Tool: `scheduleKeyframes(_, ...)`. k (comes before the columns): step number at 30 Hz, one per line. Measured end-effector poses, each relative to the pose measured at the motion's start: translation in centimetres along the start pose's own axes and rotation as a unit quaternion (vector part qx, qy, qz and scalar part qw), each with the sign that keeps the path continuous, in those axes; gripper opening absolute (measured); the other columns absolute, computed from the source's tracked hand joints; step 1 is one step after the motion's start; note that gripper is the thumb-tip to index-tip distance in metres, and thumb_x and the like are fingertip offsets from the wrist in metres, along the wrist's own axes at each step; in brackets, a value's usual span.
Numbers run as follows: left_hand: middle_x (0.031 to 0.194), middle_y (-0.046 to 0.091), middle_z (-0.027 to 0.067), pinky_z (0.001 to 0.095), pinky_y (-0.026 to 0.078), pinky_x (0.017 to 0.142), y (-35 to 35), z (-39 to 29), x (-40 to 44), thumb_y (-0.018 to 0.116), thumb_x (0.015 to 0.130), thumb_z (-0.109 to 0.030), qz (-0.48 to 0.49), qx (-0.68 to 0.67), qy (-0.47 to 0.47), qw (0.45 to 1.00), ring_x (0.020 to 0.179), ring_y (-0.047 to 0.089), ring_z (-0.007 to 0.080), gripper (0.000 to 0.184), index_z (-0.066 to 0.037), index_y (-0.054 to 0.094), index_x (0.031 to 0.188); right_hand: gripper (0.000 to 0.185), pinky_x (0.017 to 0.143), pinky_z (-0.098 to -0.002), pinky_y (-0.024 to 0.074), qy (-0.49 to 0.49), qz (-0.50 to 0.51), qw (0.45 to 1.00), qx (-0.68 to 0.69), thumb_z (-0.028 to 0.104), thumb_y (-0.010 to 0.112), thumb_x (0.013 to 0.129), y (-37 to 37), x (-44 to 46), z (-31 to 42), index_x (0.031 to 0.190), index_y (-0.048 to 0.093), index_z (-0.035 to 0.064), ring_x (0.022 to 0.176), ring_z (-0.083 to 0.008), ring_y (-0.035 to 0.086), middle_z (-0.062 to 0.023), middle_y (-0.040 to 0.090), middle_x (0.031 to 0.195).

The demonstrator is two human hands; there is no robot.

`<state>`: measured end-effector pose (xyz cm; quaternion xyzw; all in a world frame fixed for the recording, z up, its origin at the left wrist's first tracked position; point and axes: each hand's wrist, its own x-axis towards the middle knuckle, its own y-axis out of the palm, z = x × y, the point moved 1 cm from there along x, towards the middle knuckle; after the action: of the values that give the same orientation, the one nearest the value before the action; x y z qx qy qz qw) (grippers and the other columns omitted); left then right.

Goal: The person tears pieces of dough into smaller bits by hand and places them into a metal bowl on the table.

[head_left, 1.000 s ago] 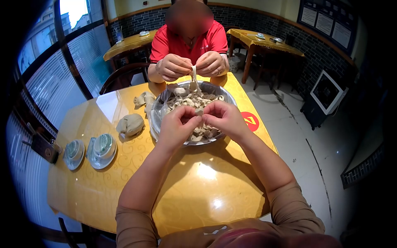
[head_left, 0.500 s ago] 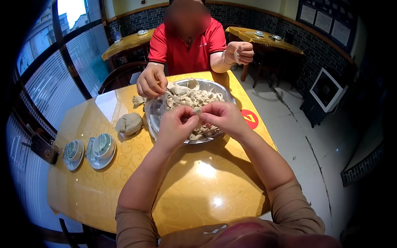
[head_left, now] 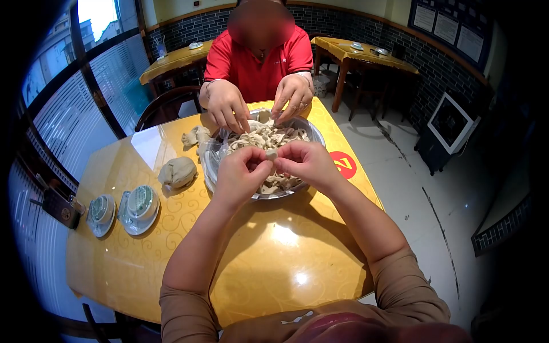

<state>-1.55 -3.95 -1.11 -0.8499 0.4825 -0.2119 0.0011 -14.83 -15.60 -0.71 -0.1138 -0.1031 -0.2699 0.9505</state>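
Observation:
Between my fingertips is a small beige piece of dough (head_left: pixel 271 154). My left hand (head_left: pixel 245 171) pinches it from one side and my right hand (head_left: pixel 307 164) from the other, both closed. They hover over the near part of a metal basin (head_left: pixel 274 196), which has clear plastic along its left side. Inside lie many torn, curled dough pieces (head_left: pixel 267 137), partly hidden by my hands. To the left of the basin a round dough lump (head_left: pixel 178 172) rests on the table, with a smaller scrap of dough (head_left: pixel 196 136) behind it.
Across the yellow table (head_left: pixel 274 263), a person in a red shirt (head_left: pixel 257 71) has both hands at the basin's far side. Two wrapped dish sets (head_left: pixel 139 208) stand at the left. A red number sticker (head_left: pixel 343 164) is near the right edge.
The other person's raised hand has come down to the basin, so both their hands are now over the dough pieces. My hands stay almost in place, still pinching the piece.

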Motion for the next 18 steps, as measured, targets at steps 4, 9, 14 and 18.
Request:
scheduleKeyframes(4, 0.066, 0.062, 0.0016, 0.0206, 0.043, 0.053, 0.0, -0.2, -0.1, 0.065, 0.077, -0.009, 0.007, 0.020, -0.006, 1.000, 0.058, 0.053, 0.0042, 0.012, 0.002, 0.062, 0.081, 0.014, 0.063, -0.0195, 0.0487, 0.011, -0.004, 1.000, 0.000, 0.010, 0.065, 0.085, 0.1, -0.2, 0.0, 0.093, 0.063, -0.0015, 0.070, -0.0048, 0.059, -0.0015, 0.064, 0.078)
scheduleKeyframes(9, 0.065, 0.060, 0.0017, 0.0217, 0.043, 0.053, 0.0, -0.3, -0.2, 0.066, 0.076, -0.011, 0.008, 0.023, 0.009, 1.000, 0.058, 0.051, 0.0046, 0.014, 0.001, 0.062, 0.081, 0.012, 0.059, -0.0180, 0.0462, 0.012, -0.012, 0.998, -0.060, 0.008, 0.066, 0.081, 0.3, -0.2, 0.2, 0.089, 0.062, 0.0002, 0.067, -0.0027, 0.056, 0.0012, 0.062, 0.077)
scheduleKeyframes(14, 0.063, 0.059, 0.0026, 0.0225, 0.043, 0.053, 0.3, -1.0, -0.5, 0.066, 0.076, -0.013, 0.006, 0.069, 0.022, 0.997, 0.057, 0.051, 0.0058, 0.015, 0.001, 0.060, 0.080, 0.011, 0.056, -0.0178, 0.0441, -0.020, -0.007, 0.999, -0.050, 0.008, 0.066, 0.080, 0.5, -0.4, 0.3, 0.087, 0.062, 0.0010, 0.064, -0.0018, 0.053, 0.0023, 0.060, 0.074)
scheduleKeyframes(18, 0.063, 0.057, 0.0050, 0.0251, 0.043, 0.053, 0.3, -1.3, -0.6, 0.066, 0.076, -0.013, 0.009, 0.108, 0.039, 0.993, 0.056, 0.051, 0.0090, 0.015, 0.001, 0.059, 0.077, 0.009, 0.056, -0.0178, 0.0441, -0.016, 0.005, 0.998, -0.060, 0.007, 0.064, 0.080, 0.5, -0.3, -0.1, 0.086, 0.061, 0.0012, 0.064, -0.0017, 0.053, 0.0022, 0.060, 0.074)
